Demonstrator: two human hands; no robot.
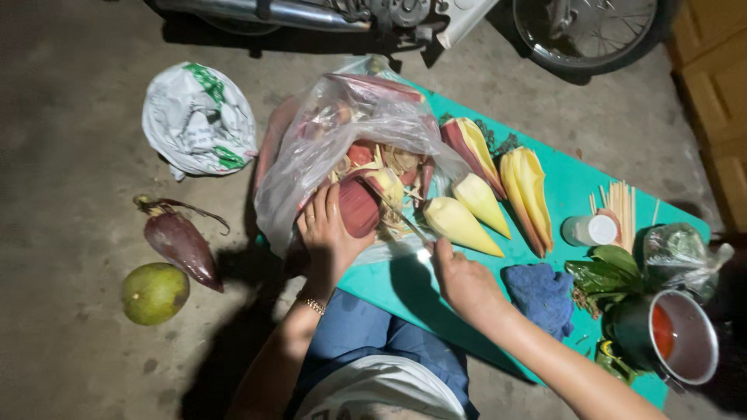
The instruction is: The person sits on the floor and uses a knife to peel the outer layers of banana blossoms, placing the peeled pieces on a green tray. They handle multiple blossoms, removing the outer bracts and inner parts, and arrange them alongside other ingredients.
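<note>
- At the centre of the frame, the left hand [331, 229] is pressing a dark red banana-blossom bract [359, 207], fingers curled round its edge, at the mouth of a clear plastic bag [342, 124] stuffed with more red and cream peelings.
- Just right of it, the right hand [464, 278] is closing on the handle of a thin knife [405, 220], whose blade is pointing up and left into the pile of bracts.
- Both hands are working over a green mat [576, 183] that is stretching from the upper middle to the lower right of the frame.
- Right of the bag, pale yellow peeled blossom hearts [459, 224] are lying on the mat, with split halves [527, 190] beside them.
- Lower right, a blue cloth [542, 297] is sitting near the right wrist, next to green leaves [603, 274] and a metal pot [685, 336] holding red liquid.
- Above the leaves, a small white-capped jar [589, 230] and a bunch of thin wooden sticks [620, 204] are lying on the mat.
- At the left, on the bare floor, a whole purple banana blossom [181, 243] is lying above a round green fruit [154, 292], with a crumpled white and green bag [198, 118] in the upper left.
- Along the top edge, a motorbike wheel [587, 31] is showing.
</note>
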